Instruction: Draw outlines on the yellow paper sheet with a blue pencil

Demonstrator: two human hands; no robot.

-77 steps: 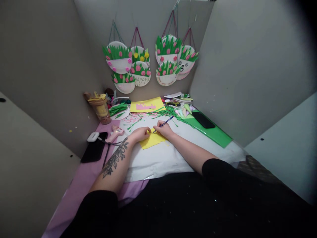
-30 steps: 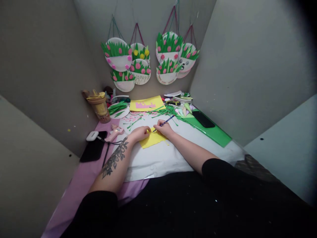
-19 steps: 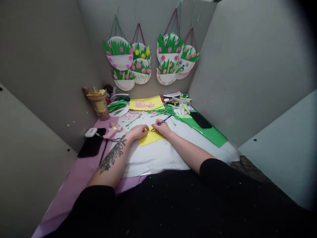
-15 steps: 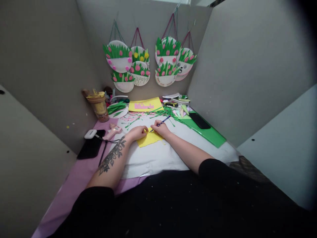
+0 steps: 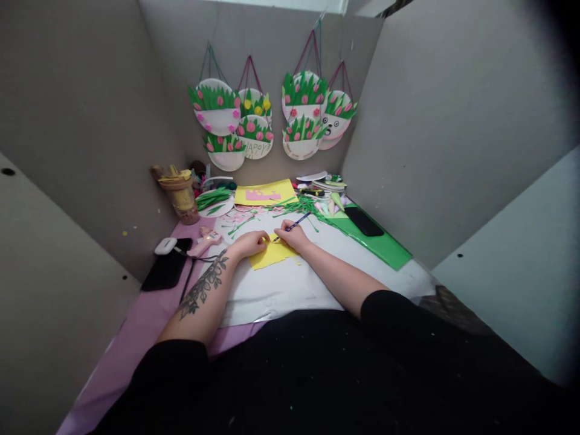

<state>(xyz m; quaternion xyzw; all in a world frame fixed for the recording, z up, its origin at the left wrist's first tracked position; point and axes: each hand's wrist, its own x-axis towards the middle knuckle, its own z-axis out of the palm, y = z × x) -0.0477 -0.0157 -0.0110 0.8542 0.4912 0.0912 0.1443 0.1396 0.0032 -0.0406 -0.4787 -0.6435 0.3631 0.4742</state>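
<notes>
A small sheet of yellow paper [image 5: 272, 260] with an uneven near edge lies on the white sheet in front of me. My right hand [image 5: 292, 234] is closed around a dark blue patterned pencil [image 5: 299, 221], slanted with its tip down at the paper's upper part. Curled at the paper's upper left is my left hand [image 5: 252, 243], its thumb and fingers brought together on the paper's edge. Whether a small piece is between those fingertips is hard to see. A tiny yellow scrap [image 5: 299, 263] lies by the paper's right edge.
Green paper strips [image 5: 299, 206] and pink scraps lie beyond my hands, before a larger yellow sheet [image 5: 285, 191]. At left are a pink glue gun [image 5: 205, 243], a black tablet-like object [image 5: 165, 272] and a cup [image 5: 183, 202]. A black phone [image 5: 364, 221] rests on green sheets [image 5: 394, 257]. Decorated paper plates [image 5: 217, 121] hang behind.
The view has shifted slightly. Both hands and the pencil stay in nearly the same place on the yellow paper.
</notes>
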